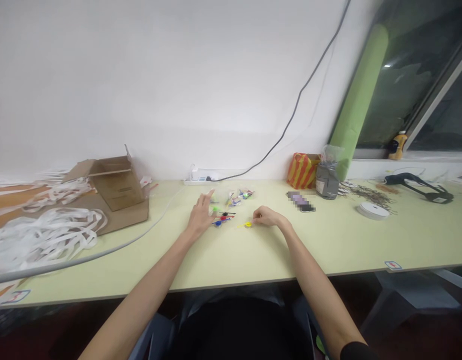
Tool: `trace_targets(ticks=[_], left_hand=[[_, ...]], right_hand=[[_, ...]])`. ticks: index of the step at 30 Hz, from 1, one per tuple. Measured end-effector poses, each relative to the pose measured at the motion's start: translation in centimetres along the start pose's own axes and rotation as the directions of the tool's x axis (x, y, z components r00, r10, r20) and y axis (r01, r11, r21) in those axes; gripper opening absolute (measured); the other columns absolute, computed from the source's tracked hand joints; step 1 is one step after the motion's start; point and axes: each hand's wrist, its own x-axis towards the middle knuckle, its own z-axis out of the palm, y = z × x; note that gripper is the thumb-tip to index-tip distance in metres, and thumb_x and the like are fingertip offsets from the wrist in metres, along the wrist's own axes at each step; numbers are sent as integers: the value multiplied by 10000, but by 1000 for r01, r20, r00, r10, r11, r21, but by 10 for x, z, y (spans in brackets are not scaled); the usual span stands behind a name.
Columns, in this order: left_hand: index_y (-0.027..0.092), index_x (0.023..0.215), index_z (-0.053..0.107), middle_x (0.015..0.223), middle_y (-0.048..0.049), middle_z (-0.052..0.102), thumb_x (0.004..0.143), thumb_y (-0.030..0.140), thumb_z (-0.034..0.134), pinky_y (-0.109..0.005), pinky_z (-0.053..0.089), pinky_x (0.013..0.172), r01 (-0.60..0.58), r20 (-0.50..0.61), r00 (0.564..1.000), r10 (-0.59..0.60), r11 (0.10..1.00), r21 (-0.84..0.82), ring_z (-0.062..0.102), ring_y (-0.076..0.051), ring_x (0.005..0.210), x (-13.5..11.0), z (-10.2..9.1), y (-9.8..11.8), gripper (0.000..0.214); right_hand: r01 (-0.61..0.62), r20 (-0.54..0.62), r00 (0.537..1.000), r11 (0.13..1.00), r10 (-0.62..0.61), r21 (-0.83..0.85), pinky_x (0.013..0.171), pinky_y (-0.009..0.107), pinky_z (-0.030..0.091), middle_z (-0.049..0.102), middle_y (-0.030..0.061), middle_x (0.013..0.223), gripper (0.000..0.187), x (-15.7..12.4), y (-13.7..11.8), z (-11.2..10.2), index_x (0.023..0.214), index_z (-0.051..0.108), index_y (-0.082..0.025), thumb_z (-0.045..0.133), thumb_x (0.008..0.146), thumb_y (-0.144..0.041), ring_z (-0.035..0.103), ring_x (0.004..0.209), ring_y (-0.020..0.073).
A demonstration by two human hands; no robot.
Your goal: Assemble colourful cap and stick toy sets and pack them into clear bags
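Small coloured pieces, each with a round body and a thin arrow-like pointer, lie on the pale green table in front of me. A blue piece (pixel 218 224), a red piece (pixel 223 218) and a black piece (pixel 225 214) sit close together. My left hand (pixel 201 215) is beside them on the left, fingers stretched and apart, near a green piece (pixel 215 209). A yellow piece (pixel 248 225) lies just left of my right hand (pixel 266 216). That hand's fingers are curled together; whatever they pinch is hidden. Behind are clear bags (pixel 240 196) with more coloured pieces.
An open cardboard box (pixel 120 187) and heaped white straps (pixel 54 232) occupy the left. A grey cable (pixel 118 248) crosses the table there. Behind stands a power strip (pixel 201 181). To the right are a phone (pixel 301 201), a striped bag (pixel 301 171) and a white roll (pixel 372 211).
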Motion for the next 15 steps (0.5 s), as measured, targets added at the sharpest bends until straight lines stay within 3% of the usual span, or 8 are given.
trace_targets(ticks=[2, 4, 9, 12, 15], left_hand=[[275, 1573, 239, 1390, -112, 485, 854, 245, 579, -449, 473, 1029, -19, 6, 1000, 19, 1000, 10, 410, -322, 1393, 0, 1, -1, 796], [275, 1576, 233, 1396, -119, 482, 843, 244, 595, -464, 471, 1028, -36, 14, 999, 36, 999, 25, 386, -336, 1411, 0, 3, -3, 818], [280, 1576, 227, 1421, -124, 471, 843, 252, 608, -471, 479, 1012, -60, 38, 998, 59, 998, 36, 431, -329, 1373, -1, 7, -5, 826], [275, 1572, 243, 1438, -127, 464, 860, 329, 633, -468, 479, 1013, -72, 42, 997, 71, 997, 37, 456, -334, 1350, -1, 8, -2, 814], [270, 1565, 273, 1424, -128, 482, 876, 439, 647, -458, 483, 1012, -79, 31, 996, 78, 996, 31, 473, -338, 1336, -1, 9, 3, 802]], right_hand=[[64, -20, 998, 992, -62, 106, 495, 232, 350, 592, -11, 557, 207, 0, -3, -3, 638, 663, -159, 680, 769, -317, 497, 521, 116], [148, -123, 985, 963, -123, 224, 501, 230, 363, 572, -16, 559, 270, 1, -7, -6, 695, 658, -154, 624, 819, -391, 494, 521, 113], [291, -446, 885, 904, -130, 314, 508, 241, 380, 555, -15, 567, 395, 5, -17, -7, 751, 644, -163, 595, 853, -541, 484, 518, 118], [367, -537, 829, 879, -159, 305, 580, 271, 442, 643, 28, 625, 378, 7, -32, 7, 745, 683, -168, 668, 818, -538, 580, 599, 155], [403, -557, 811, 862, -179, 309, 569, 281, 447, 716, 62, 692, 332, 7, -53, 29, 770, 741, -183, 718, 801, -512, 637, 636, 186]])
